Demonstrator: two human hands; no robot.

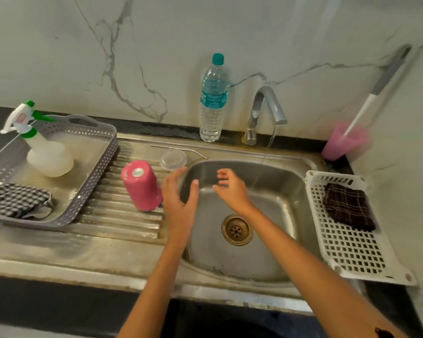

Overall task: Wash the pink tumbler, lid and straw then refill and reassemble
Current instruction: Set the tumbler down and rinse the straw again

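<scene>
sink basin: rounded stainless steel sink basin, set in the surface.
left hand: left hand over the basin's left rim, fingers straight and spread, holding nothing.
right hand: right hand above the basin, fingers loose, holding nothing.
tumbler: pink cylindrical tumbler upside down, just left of the basin.
lid: clear round plastic lid at the basin's back-left corner.
straw: thin metal straw lying just behind the lid.

Bare left forearm, bare right forearm with dark mark
</scene>
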